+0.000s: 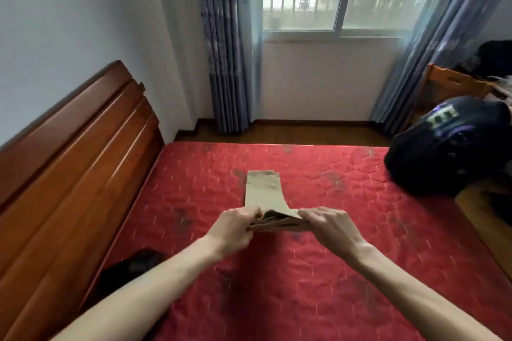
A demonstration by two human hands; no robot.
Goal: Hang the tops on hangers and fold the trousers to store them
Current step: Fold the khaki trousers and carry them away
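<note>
Trousers [263, 191] at twelve o'clock lie half-folded on the bed [360, 271]; both hands, left hand [235, 225] and right hand [329, 225], pinch the near fold; storing remains.

Left hand [237, 225] and right hand [327, 223] pinch folded tan trousers [263, 192] on red mattress [304, 285].

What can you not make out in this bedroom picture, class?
- Head view: near fold of the tan folded trousers, covered by the left hand and right hand.
- Black garment by the wooden headboard: part hidden by the left forearm.
- Dark bundle, at the red quilted mattress edge: blurred.
</note>
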